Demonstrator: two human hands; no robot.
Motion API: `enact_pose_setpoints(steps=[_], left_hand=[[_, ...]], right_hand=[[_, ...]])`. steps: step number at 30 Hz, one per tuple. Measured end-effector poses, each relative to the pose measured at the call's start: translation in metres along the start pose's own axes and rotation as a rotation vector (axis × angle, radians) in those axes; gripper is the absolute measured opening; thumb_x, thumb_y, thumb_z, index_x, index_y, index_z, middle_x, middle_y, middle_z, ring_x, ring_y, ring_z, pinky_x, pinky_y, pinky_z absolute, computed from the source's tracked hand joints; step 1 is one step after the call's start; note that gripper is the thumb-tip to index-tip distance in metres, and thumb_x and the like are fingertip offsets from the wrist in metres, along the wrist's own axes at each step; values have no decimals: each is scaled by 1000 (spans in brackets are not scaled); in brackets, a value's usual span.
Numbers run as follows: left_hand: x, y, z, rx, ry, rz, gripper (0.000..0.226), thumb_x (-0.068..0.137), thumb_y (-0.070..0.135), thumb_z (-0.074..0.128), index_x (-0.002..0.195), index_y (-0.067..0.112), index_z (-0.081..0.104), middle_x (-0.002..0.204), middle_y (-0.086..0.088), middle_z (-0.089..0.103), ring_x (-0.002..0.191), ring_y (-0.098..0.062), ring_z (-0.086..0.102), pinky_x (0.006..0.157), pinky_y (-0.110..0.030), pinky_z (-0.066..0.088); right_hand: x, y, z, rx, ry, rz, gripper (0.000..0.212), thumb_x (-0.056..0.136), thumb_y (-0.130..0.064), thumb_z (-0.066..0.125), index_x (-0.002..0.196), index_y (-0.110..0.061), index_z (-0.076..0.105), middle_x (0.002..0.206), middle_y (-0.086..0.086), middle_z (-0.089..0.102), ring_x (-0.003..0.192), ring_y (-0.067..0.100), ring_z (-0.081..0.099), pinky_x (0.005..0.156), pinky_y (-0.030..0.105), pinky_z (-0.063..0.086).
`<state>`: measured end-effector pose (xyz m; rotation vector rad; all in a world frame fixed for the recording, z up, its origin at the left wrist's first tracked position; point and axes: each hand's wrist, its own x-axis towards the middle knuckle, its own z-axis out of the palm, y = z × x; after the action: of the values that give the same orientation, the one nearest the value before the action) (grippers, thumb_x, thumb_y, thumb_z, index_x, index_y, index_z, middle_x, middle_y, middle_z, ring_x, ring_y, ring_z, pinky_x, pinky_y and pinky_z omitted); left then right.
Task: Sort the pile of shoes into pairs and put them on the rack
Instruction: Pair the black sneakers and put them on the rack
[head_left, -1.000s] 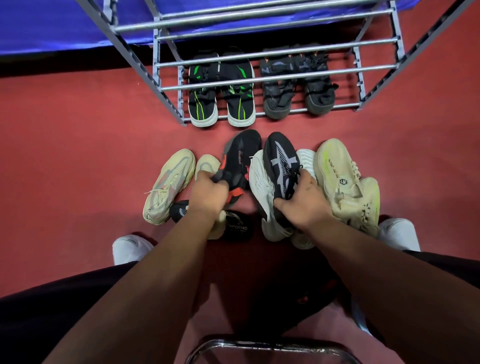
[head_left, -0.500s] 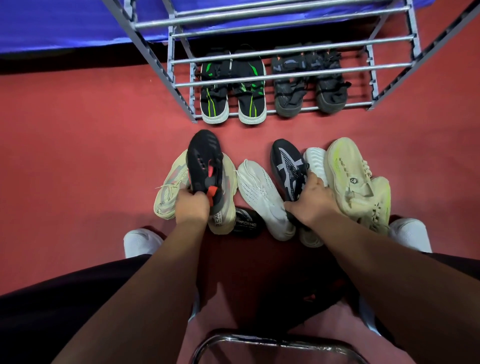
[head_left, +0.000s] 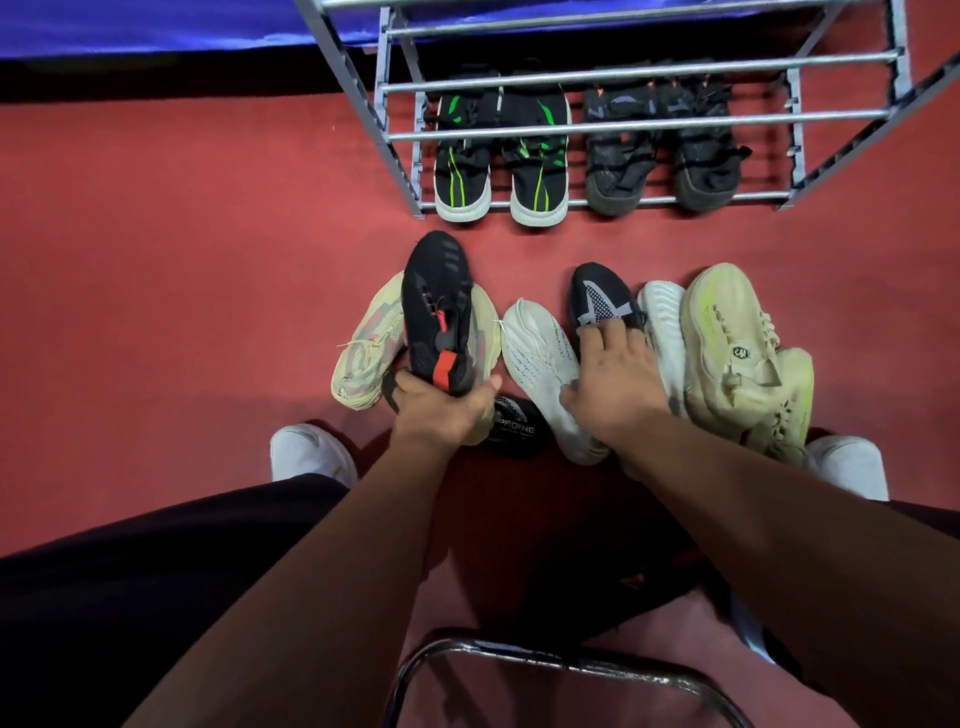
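Observation:
My left hand grips the heel of a black sneaker with a red tab, held above two beige sneakers. My right hand lies with spread fingers on a black sneaker with a grey pattern, between a white knit sneaker and a white sole. Cream sneakers with yellow-green marks lie at the right. The metal rack holds a black-and-green pair and a dark grey pair on its bottom shelf.
A black insole with lettering lies on the red floor between my hands. My white-shod feet flank the pile. A metal stool frame curves below. A blue cover runs along the back.
My left hand has carried the black red-tabbed sneaker leftward, away from the grey-patterned one, and holds it over the beige sneakers. My right hand has loosened and its fingers now spread over the grey-patterned sneaker.

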<state>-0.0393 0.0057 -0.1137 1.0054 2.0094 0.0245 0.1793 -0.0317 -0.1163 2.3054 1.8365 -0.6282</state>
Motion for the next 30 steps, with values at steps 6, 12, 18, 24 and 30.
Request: enact_pose_setpoints(steps=[6,12,18,24,30], left_hand=[[5,-23,19,79,-57,-76,124,48,67,91,139,0,39,138,-16,53,130,-30,58,107,-39,51],[45,-47,20,117,-23,10,101,44,80,77,116,10,67,112,-3,74,107,-22,73,92,-39,62],[39,-37,-36,81,84,77,78,72,41,88,136,12,53,138,-7,46,114,-15,50,92,-15,34],[40,-50,-43,88,153,127,78,73,40,89,139,12,57,139,-9,51,127,-21,54,96,-18,37],[35,-36,-32,122,82,39,80,85,41,83,143,1,45,147,-22,42,127,-39,55,107,-36,43]], right_hand=[[-9,-17,19,-76,-141,-255,57,86,-48,60,133,-14,60,135,7,54,128,32,43,110,46,34],[-17,-31,40,-57,-275,-344,75,79,-51,70,144,-20,51,134,1,55,128,28,45,107,44,35],[-7,-53,57,-155,-275,-399,102,80,-58,74,160,-13,30,149,5,45,136,29,43,111,45,35],[-4,-75,65,-229,-260,-424,71,83,-36,70,142,-7,44,133,10,55,123,31,48,106,42,36],[-28,-68,33,-125,-420,-434,88,62,-75,69,126,-16,55,127,5,57,121,29,51,104,42,40]])
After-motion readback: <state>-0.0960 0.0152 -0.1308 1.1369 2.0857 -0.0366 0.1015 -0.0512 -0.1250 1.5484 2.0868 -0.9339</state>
